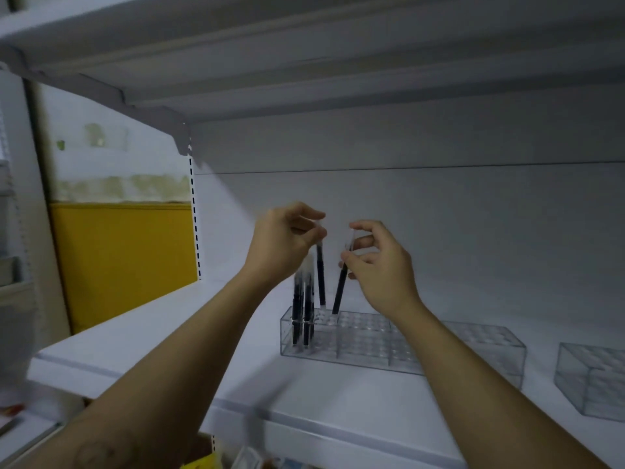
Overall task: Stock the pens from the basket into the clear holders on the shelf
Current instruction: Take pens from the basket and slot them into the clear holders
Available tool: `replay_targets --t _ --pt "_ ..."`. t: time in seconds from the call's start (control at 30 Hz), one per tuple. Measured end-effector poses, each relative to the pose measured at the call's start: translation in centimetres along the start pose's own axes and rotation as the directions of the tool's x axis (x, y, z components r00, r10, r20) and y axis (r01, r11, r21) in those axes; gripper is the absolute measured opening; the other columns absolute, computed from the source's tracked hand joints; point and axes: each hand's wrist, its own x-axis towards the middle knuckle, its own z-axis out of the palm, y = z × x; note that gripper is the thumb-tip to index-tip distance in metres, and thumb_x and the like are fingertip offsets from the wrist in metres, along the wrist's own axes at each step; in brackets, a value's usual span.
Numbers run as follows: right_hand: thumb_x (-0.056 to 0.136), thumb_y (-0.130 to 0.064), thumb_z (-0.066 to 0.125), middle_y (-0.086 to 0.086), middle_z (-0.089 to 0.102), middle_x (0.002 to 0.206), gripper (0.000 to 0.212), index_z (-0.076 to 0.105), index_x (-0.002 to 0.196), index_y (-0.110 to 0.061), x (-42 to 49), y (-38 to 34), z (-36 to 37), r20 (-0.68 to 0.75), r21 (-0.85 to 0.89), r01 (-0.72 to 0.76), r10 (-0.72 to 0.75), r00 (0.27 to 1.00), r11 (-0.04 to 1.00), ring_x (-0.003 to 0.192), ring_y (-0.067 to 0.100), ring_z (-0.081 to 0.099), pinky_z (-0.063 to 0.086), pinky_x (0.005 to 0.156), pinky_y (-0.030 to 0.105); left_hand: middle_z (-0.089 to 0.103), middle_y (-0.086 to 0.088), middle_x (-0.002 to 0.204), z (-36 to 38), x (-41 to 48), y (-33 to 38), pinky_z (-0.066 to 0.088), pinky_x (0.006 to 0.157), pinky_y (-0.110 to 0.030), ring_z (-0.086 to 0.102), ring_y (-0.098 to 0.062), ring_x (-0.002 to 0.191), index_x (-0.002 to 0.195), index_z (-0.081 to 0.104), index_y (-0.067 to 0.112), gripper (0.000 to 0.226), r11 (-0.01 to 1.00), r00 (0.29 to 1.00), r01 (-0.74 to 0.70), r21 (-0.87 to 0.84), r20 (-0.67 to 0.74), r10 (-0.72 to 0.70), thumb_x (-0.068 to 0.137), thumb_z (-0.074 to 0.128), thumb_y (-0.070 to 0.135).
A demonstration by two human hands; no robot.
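A clear pen holder (358, 340) with a grid of holes stands on the white shelf (189, 336). Several black pens (302, 309) stand upright in its left end. My left hand (287, 242) pinches the top of one black pen (320, 275), whose tip hangs just above the holder's holes. My right hand (378, 262) pinches another black pen (341, 289), tilted, its lower end at a hole near the back left of the holder. The basket is out of sight.
A second clear holder (590, 380) sits on the shelf at the right. An upper shelf (304, 62) hangs overhead. A yellow panel (125, 262) and a slotted upright (194, 214) stand at the left. Blurred items lie below the shelf edge.
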Motion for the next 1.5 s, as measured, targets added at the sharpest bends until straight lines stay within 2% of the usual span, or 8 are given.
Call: replay_targets --t 0.1,0.3,0.6,0.8,0.97,1.23,1.4,1.5 --pt "0.088 -0.014 0.068 -0.012 0.059 0.092 0.036 0.057 0.116 -0.034 -0.7 0.3 0.2 0.152 -0.141 -0.006 0.028 0.988 0.990 0.070 0.004 0.062 0.053 0.067 0.026 0.073 0.004 0.090 0.1 0.2 0.2 0.055 0.081 -0.022 0.068 -0.005 0.083 0.104 0.068 0.021 0.019 1.000 1.000 0.010 -0.009 0.019 -0.010 0.085 0.070 0.020" --pt "0.091 -0.019 0.058 -0.008 0.062 0.090 0.070 0.024 0.141 -0.054 -2.5 0.4 -0.5 0.391 -0.371 0.059 0.098 0.915 0.927 0.078 0.014 0.063 0.055 0.074 0.033 0.072 0.005 0.087 0.1 0.4 0.6 0.052 0.075 -0.019 0.067 -0.004 0.081 0.102 0.065 0.022 0.015 0.999 0.998 0.025 0.021 0.055 -0.026 0.087 0.068 0.022" --pt "0.091 -0.013 0.060 -0.003 0.064 0.081 0.083 0.013 0.145 -0.055 -3.6 0.5 -0.7 0.384 -0.309 -0.001 0.126 0.915 0.951 0.073 0.012 0.063 0.054 0.069 0.023 0.072 0.007 0.087 -0.7 0.2 1.0 0.048 0.073 -0.020 0.067 -0.005 0.084 0.096 0.064 0.028 0.013 0.996 0.992 0.084 -0.020 0.095 -0.082 0.085 0.070 0.024" --pt "0.090 -0.012 0.060 -0.003 0.064 0.082 0.087 0.008 0.147 -0.054 -3.7 0.2 -0.8 0.401 -0.312 -0.021 0.152 0.903 0.950 0.074 0.013 0.063 0.055 0.071 0.026 0.069 0.011 0.094 0.0 -0.5 0.8 0.040 0.070 -0.013 0.063 0.001 0.087 0.095 0.064 0.026 0.011 0.986 0.967 0.051 0.161 0.240 -0.090 0.086 0.068 0.022" --pt "0.090 -0.010 0.059 -0.002 0.064 0.081 0.090 0.005 0.148 -0.052 -4.0 0.0 -0.9 0.413 -0.321 -0.019 0.158 0.897 0.947 0.074 0.015 0.063 0.056 0.072 0.028 0.063 0.015 0.101 1.4 -0.8 -0.2 0.044 0.091 -0.030 0.056 -0.007 0.104 0.097 0.064 0.030 0.012 0.969 0.986 0.033 0.243 0.151 -0.071 0.086 0.068 0.026" --pt "0.089 -0.010 0.059 -0.001 0.064 0.081 0.090 0.005 0.148 -0.052 -3.8 0.0 -1.0 0.411 -0.309 -0.038 0.169 0.896 0.950 0.074 0.015 0.064 0.055 0.070 0.025 0.067 0.013 0.088 1.8 -0.8 -0.1 0.053 0.089 -0.034 0.064 -0.005 0.091 0.096 0.069 0.025 0.011 0.975 0.994 0.033 0.221 0.097 -0.056 0.085 0.070 0.024" --pt "0.089 -0.010 0.059 0.000 0.065 0.083 0.088 0.009 0.147 -0.054 -3.9 -0.1 -1.1 0.408 -0.267 -0.076 0.185 0.894 0.961 0.075 0.015 0.064 0.053 0.069 0.021 0.070 0.007 0.107 1.0 -0.7 -1.1 0.054 0.089 -0.037 0.064 -0.010 0.095 0.100 0.070 0.027 0.018 0.952 0.983 0.091 0.293 0.126 -0.133 0.084 0.071 0.032" --pt "0.089 -0.010 0.060 -0.002 0.066 0.082 0.090 0.008 0.146 -0.055 -4.0 0.0 -1.1 0.402 -0.282 -0.075 0.189 0.896 0.956 0.074 0.014 0.064 0.055 0.071 0.022 0.062 0.010 0.125 1.1 -1.2 -1.5 0.044 0.102 -0.038 0.057 -0.014 0.115 0.106 0.068 0.032 0.021 0.930 0.980 0.090 0.357 0.134 -0.147 0.084 0.069 0.035"
